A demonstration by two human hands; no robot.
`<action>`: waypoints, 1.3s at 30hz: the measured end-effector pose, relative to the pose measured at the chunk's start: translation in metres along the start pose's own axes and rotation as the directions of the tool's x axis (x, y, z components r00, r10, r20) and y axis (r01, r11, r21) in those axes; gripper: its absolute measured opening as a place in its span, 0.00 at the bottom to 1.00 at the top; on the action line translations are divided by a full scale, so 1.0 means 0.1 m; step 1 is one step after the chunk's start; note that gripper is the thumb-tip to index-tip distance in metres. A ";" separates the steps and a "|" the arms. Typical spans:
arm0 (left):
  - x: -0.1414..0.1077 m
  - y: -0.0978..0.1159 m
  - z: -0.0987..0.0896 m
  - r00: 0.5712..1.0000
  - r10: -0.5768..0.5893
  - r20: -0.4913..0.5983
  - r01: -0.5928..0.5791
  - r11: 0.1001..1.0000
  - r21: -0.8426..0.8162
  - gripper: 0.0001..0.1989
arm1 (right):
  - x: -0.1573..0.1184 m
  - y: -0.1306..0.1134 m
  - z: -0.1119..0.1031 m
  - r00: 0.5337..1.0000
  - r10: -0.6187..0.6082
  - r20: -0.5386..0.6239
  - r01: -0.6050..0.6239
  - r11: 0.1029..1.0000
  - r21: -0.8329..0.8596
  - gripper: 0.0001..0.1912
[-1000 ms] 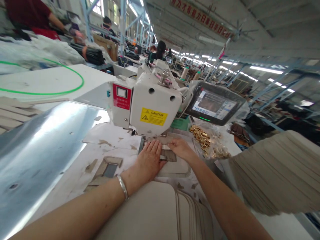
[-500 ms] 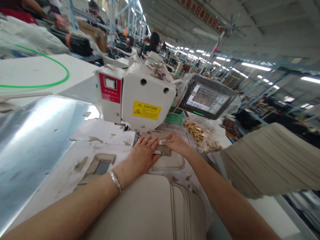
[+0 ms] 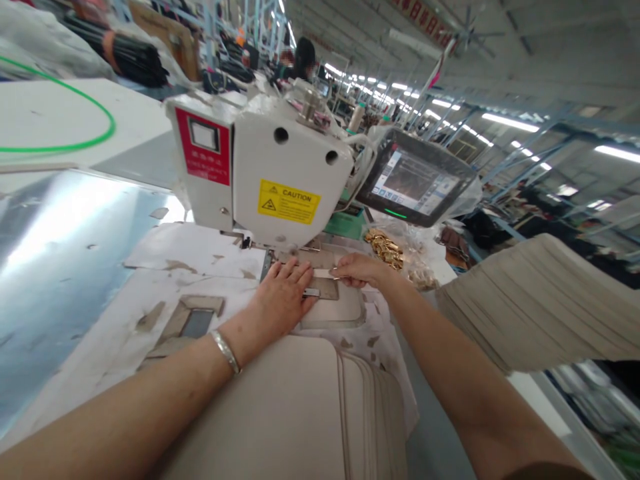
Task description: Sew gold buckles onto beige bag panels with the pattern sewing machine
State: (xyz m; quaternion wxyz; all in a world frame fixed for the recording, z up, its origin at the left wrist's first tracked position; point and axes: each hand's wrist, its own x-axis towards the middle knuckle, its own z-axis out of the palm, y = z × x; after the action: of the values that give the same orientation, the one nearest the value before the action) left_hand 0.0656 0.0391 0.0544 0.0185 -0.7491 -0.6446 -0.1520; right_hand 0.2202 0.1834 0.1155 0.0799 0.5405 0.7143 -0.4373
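Observation:
My left hand point(image 3: 284, 295) lies flat with fingers stretched over a beige template plate point(image 3: 327, 289) beneath the head of a sewing machine point(image 3: 290, 167). Opposite it, my right hand point(image 3: 364, 269) pinches a thin metal tool, its kind hard to make out, at the end of a pale strip point(image 3: 323, 273) in the plate's slot. Under the plate rests a beige rounded panel point(image 3: 345, 311). A small metal piece point(image 3: 311, 292) shows beside my left fingers. Close to me, below my hands, is a stack of beige panels point(image 3: 300, 407).
A control screen point(image 3: 415, 177) stands right of the machine head. Behind my right hand sits a plastic bag of gold-coloured metal parts point(image 3: 387, 250). Another panel stack point(image 3: 545, 307) is at the right. A frame-shaped beige piece point(image 3: 187, 327) lies left, near a shiny metal sheet point(image 3: 75, 247).
My right hand has drawn slightly right along the pale strip, and the thin tool at its fingertips now shows. My left hand stays pressed on the plate. The whole view has shifted a little.

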 end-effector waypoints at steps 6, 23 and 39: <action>0.00 0.00 0.02 1.000 -0.011 -0.006 0.011 1.000 -0.001 0.27 | -0.02 -0.06 0.01 0.997 -0.029 -0.072 0.018 0.989 -0.148 0.16; 0.01 0.01 0.01 1.000 -0.003 0.026 0.003 1.000 0.010 0.28 | 0.04 0.11 -0.01 1.000 0.019 -0.017 -0.018 1.000 0.021 0.24; 0.00 0.00 0.04 1.000 0.003 -0.017 -0.003 1.000 0.010 0.28 | -0.19 -0.06 0.08 0.924 -0.200 -0.327 0.144 0.972 -0.187 0.14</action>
State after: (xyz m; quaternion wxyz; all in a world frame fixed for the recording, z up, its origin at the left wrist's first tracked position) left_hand 0.0663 0.0401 0.0505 0.0281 -0.7486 -0.6440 -0.1553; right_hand 0.2198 0.1645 0.1250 -0.0416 0.5354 0.7946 -0.2833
